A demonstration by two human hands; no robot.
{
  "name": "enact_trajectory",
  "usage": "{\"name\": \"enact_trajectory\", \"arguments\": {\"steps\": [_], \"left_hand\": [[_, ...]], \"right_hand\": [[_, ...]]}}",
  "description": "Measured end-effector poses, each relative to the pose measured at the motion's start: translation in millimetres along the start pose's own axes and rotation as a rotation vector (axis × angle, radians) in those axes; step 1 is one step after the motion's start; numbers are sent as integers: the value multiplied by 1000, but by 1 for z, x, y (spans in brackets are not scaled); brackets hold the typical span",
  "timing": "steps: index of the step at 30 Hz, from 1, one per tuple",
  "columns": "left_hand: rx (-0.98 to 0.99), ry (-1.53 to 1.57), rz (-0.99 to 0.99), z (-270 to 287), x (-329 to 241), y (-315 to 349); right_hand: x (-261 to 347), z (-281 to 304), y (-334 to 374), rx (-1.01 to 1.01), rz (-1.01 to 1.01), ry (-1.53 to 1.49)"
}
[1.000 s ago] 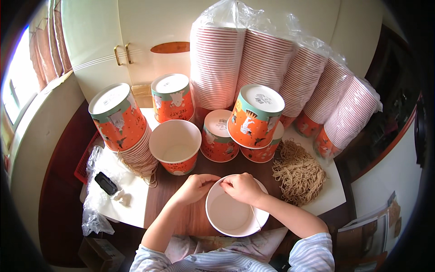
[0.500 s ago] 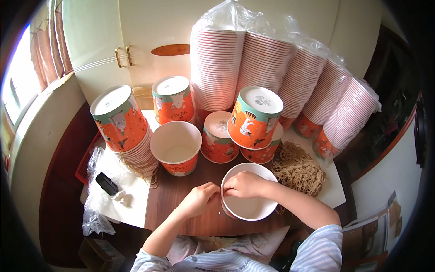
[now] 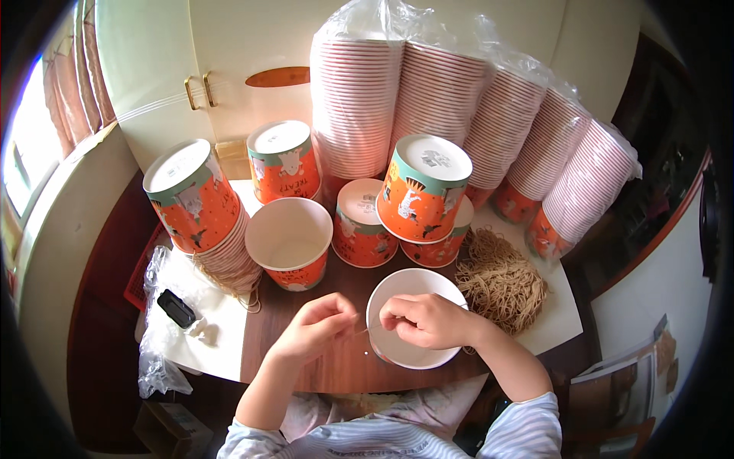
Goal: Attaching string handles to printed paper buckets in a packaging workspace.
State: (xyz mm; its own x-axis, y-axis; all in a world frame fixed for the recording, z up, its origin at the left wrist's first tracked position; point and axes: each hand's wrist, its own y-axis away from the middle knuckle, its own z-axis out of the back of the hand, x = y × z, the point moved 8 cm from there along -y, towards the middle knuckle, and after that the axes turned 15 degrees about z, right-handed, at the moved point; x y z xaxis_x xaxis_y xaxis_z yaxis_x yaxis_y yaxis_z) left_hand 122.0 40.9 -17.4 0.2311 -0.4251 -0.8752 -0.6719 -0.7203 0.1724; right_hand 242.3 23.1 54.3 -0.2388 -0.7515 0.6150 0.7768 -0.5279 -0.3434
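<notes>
The right hand (image 3: 428, 320) is resting over the near rim of a white paper bowl (image 3: 413, 294), its grip pressed together on what looks like a thin thread or band; the strand is too fine to be sure of. The left hand (image 3: 313, 333) is hovering just left of the bowl, its grip pinching the other end, so the strand is running left to right between the two grips, across the bowl's left edge. The bowl is sitting on the dark table (image 3: 336, 367) under the right grip, nearer to the right hand than to the left. Just right of that grip a heap of tan bands (image 3: 501, 283) is lying. Beyond the left grip an open orange cup (image 3: 290, 243) is standing upright. Farther off, upturned orange cups (image 3: 424, 187) are standing, and behind them wrapped stacks of cups (image 3: 451, 99) are leaning.
</notes>
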Motion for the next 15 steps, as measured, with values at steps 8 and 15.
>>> {"name": "enact_trajectory", "arguments": {"steps": [8,15], "left_hand": [[-6,-292,65,-23,15,-24],[-87,-139,120,-28,45,-34]], "right_hand": [[-5,10,3,-151,55,84],[-4,18,19,-101,123,352]]}}
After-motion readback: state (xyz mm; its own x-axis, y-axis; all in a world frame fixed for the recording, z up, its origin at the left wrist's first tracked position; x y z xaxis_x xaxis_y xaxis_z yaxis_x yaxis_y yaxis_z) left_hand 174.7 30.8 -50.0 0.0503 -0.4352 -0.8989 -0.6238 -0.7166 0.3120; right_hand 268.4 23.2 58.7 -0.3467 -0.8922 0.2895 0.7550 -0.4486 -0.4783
